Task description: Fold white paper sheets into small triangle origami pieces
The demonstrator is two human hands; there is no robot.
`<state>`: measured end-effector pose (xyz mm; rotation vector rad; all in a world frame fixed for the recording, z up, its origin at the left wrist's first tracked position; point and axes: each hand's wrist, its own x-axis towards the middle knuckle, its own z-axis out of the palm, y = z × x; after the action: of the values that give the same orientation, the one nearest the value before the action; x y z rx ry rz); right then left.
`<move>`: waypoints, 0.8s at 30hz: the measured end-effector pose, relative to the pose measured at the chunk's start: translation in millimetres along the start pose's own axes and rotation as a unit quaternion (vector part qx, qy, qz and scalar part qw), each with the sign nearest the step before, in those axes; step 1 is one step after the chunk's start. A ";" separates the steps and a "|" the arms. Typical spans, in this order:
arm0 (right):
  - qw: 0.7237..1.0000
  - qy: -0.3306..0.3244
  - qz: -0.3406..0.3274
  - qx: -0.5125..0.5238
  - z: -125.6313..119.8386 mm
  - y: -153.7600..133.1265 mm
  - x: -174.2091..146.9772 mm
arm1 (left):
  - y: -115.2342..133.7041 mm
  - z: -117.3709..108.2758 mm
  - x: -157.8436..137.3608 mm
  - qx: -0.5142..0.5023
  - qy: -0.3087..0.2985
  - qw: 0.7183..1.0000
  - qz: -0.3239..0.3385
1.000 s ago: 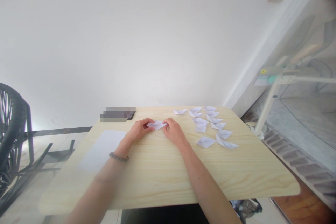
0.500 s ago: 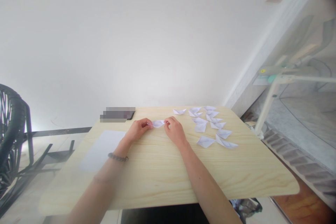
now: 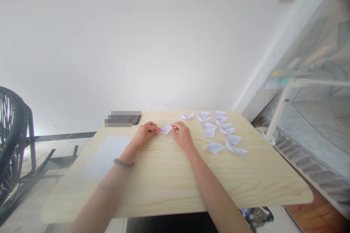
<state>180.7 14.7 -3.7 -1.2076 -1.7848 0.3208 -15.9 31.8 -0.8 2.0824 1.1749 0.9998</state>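
Observation:
Between my hands is a small folded white paper boat (image 3: 166, 129), held just over the middle of the table. My left hand (image 3: 146, 133), with a dark bead bracelet on its wrist, pinches the boat's left tip. The opposite tip is pinched by my right hand (image 3: 181, 134), its thumb and forefinger together. Several more folded paper boats (image 3: 214, 147) lie in loose rows to the right of my right hand. Beside my left forearm lies a flat white paper sheet (image 3: 109, 153), partly covered by the arm.
A dark, partly pixelated flat object (image 3: 123, 118) lies at the back left of the wooden table (image 3: 164, 189), which stands against a white wall. A black woven chair (image 3: 16, 134) is on the left. A white metal frame (image 3: 281, 105) stands on the right.
The paper boat has tilted slightly between my fingers, showing more of its face. My left fingers have shifted a little on its left tip. The boats on the table are unmoved.

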 end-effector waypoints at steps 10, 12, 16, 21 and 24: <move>0.989 0.050 0.084 0.107 2.5 10.7 2.1 | 7.7 -1.7 -0.7 -0.048 0.036 0.995 -0.083; 0.987 0.052 0.092 0.122 2.1 11.4 2.2 | 9.1 -1.4 -1.1 -0.051 0.034 0.994 -0.088; 0.987 0.044 0.087 0.129 1.8 11.3 1.9 | 12.1 -0.4 -2.3 -0.031 0.016 0.997 -0.069; 0.992 0.023 0.063 0.109 1.7 8.2 1.4 | 15.6 -0.1 -2.9 -0.022 -0.008 0.998 -0.059; 0.993 0.018 0.058 0.099 1.1 5.8 1.5 | 15.9 0.0 -2.4 -0.018 -0.013 0.998 -0.060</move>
<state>183.1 19.0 -7.1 -1.1688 -1.6152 0.5278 -9.2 22.2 10.3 1.9664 1.2448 0.9276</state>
